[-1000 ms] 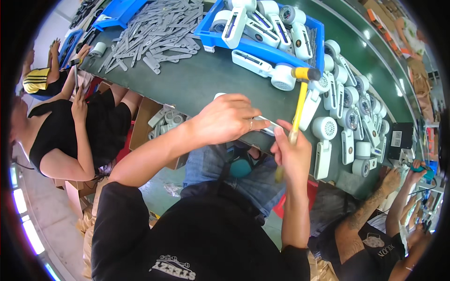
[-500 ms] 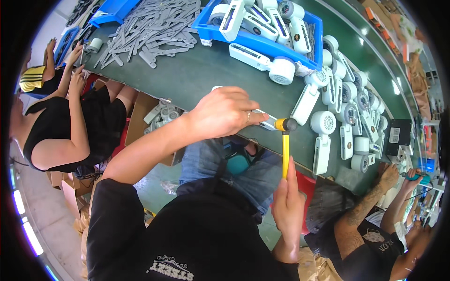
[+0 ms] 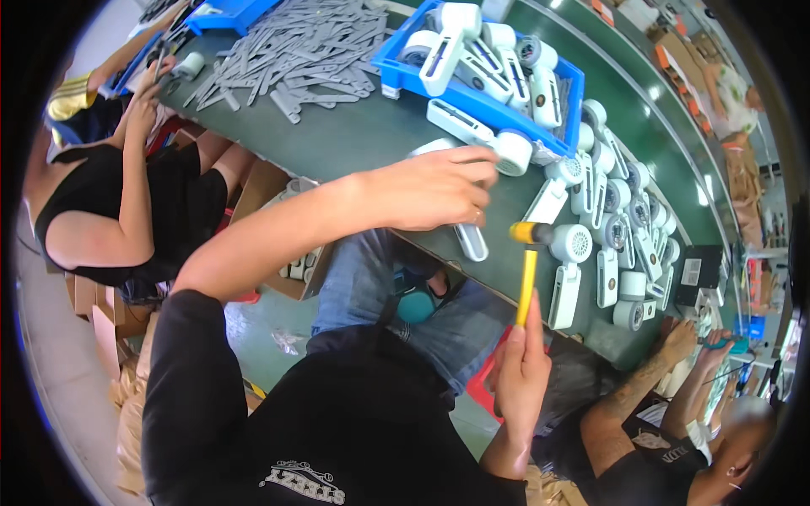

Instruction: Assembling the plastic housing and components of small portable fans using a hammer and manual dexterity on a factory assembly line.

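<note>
My left hand (image 3: 426,192) is bent over a white handheld fan (image 3: 472,243), fingers curled round it. The handle end sticks out below my thumb, and a rounded white part shows behind my knuckles; my hand covers the middle. Upright in my right hand (image 3: 521,371) is a small mallet with a yellow handle (image 3: 527,285) and a yellow-and-black head (image 3: 531,234). The mallet head is to the right of the held fan, apart from it. Just beyond my left fingers lies another white fan (image 3: 512,153), against the blue bin.
A blue bin (image 3: 403,82) full of white fans stands at the back. Left of it spreads a heap of grey strips (image 3: 291,55). Many fans (image 3: 616,228) line the table's right side. Co-workers sit on both sides; a cardboard box (image 3: 257,190) of parts stands beside my left leg.
The held fan has turned, so its handle end now points more toward me. My left hand has shifted right, its fingers more curled. The mallet head has moved slightly right and down. The view has shifted.
</note>
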`<state>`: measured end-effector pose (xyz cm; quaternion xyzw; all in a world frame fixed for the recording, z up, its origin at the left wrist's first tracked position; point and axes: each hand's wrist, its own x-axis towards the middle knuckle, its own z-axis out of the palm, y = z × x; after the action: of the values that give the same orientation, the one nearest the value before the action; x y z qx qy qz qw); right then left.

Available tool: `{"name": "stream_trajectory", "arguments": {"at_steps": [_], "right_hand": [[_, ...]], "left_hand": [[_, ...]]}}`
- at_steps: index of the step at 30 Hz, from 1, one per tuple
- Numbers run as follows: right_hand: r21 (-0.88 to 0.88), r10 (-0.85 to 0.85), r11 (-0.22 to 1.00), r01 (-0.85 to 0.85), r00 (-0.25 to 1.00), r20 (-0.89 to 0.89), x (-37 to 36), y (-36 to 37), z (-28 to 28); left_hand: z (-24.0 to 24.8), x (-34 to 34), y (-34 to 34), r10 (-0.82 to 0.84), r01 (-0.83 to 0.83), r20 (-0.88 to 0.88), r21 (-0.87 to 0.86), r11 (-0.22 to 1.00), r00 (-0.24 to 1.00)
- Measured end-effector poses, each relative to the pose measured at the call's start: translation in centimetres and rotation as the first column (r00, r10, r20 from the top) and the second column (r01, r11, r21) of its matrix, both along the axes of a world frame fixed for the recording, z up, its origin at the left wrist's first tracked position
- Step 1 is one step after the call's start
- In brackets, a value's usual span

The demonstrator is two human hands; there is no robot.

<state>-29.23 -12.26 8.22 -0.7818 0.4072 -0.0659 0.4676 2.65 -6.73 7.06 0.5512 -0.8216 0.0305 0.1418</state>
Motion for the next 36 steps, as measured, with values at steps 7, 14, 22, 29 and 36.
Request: {"name": "stream_trajectory", "arguments": {"at_steps": [7,14,22,29,36], "right_hand": [[0.170,-0.037,0.985,0.015,0.991,0.128,1.9,0.3,0.3],[0.017,0.196,0.980,-0.197,0.979,0.049,4.8,0.9,1.5],[-0.029,0.166,0.986,-0.164,0.984,0.070,7.1,2.3,0.7],[-0.063,0.215,0.976,-0.209,0.973,0.090,5.9,3.0,2.6],[-0.112,0.326,0.942,-0.317,0.943,0.070,6.2,3.2,1.2]], "left_hand": [[-2.3,-0.8,6.9,0.401,-0.501,-0.392,-0.199,0.842,0.828],[-6.9,-3.8,9.0,0.476,-0.704,-0.571,-0.280,0.652,0.669],[-6.9,-3.2,9.0,0.438,-0.688,-0.604,-0.270,0.674,0.666],[-8.1,-3.6,9.3,0.458,-0.732,-0.661,-0.209,0.648,0.594],[-7.2,-4.6,9.2,0.605,-0.804,-0.743,0.157,0.573,0.286]]}}
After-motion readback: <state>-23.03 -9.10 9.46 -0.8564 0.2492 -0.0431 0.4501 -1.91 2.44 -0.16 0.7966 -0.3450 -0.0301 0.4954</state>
